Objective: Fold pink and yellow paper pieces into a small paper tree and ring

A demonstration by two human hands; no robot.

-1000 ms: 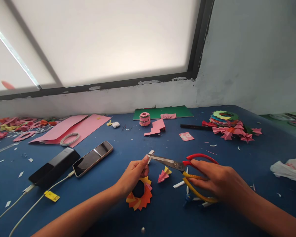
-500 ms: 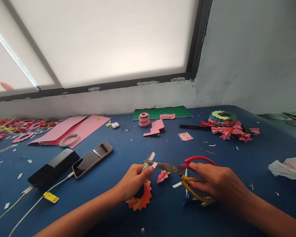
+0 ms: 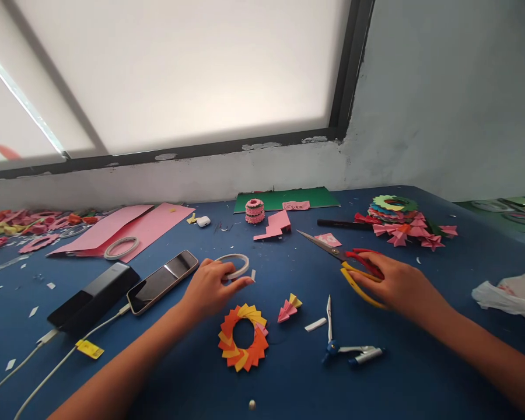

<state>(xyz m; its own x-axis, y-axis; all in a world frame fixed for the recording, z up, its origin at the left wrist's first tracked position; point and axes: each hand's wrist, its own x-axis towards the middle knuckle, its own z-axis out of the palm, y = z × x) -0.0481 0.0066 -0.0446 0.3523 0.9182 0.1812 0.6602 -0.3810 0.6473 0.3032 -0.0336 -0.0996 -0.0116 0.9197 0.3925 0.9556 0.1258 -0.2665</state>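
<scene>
My left hand (image 3: 212, 287) is closed on a roll of white tape (image 3: 240, 267), and a short white strip (image 3: 253, 275) shows by its thumb. The scissors (image 3: 339, 254), with one red and one yellow handle, are in my right hand (image 3: 396, 283), blades nearly together and pointing up-left. Below my left hand lies an orange and yellow folded-paper ring (image 3: 244, 338). Beside it rest a small pink and yellow folded piece (image 3: 289, 308) and a white strip (image 3: 315, 325). A compass (image 3: 332, 348) lies opened below the scissors.
At the left are a phone (image 3: 163, 283), a black power bank (image 3: 91, 297), cables and pink sheets (image 3: 114, 230) with another tape roll on top. Toward the wall stand a green board (image 3: 315, 199) and a pink ring stack (image 3: 254, 211). Colourful paper rings (image 3: 391, 204) sit back right.
The scissors have left the strip at my left hand and moved right and up, their blades now nearly together. My left hand has moved left and up, uncovering the orange ring and showing the tape roll.
</scene>
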